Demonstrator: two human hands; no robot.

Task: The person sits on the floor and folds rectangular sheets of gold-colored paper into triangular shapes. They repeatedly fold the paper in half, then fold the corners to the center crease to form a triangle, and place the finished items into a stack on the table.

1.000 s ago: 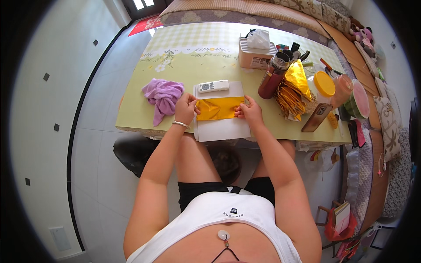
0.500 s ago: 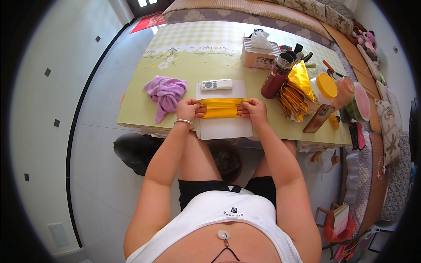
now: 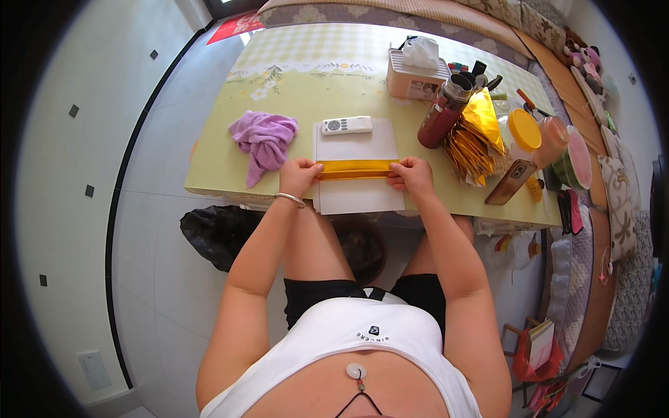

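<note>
A strip of folded gold foil paper (image 3: 355, 170) stretches level between my two hands, over white paper sheets (image 3: 359, 200) on the table. My left hand (image 3: 300, 176) pinches its left end, a bangle round that wrist. At the other end, my right hand (image 3: 414, 176) pinches the foil between thumb and fingers. Just beyond the strip, a white remote control (image 3: 347, 125) lies on the sheets. A crumpled purple cloth (image 3: 263, 145) rests left of my left hand. To the right stands a bundle of folded gold foil pieces (image 3: 475, 143).
Behind the bundle are a dark red thermos (image 3: 444, 115) and a tissue box (image 3: 416, 75). A yellow-lidded jar (image 3: 523, 132), a phone (image 3: 511, 182) and a cut watermelon (image 3: 573, 161) crowd the table's right side. Below the left edge sits a black bag (image 3: 217, 233); a bin (image 3: 362, 252) stands between my legs.
The gold foil has become a narrower strip, its near part folded up. My hands have moved slightly apart, still pinching both ends. The whole view has shifted a little.
</note>
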